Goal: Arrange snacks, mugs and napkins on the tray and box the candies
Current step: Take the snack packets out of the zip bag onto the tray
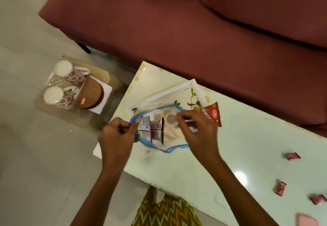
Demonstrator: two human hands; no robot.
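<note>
the person's left hand is pinching the clear plastic zip bag with a blue rim at one corner of its mouth, thumb and curled fingers closing on the blue strip. the right hand is gripping the opposite side of the mouth with bent fingertips, though blur is softening that contact. between the two sets of fingers the bag is being held open over the glossy white table, and two small silver-and-red snack sachets are sitting inside it, just beside the left thumb. beyond the right fingertips a white rectangular tray with a green leaf print is lying on the table, with a red snack packet lying partly over its edge, just past the right knuckles. three red-wrapped candies are lying well to the right of the right wrist. far to the left of the left fingers, two white mugs with red flowers are standing beside a brown woven round container on white napkins.
</note>
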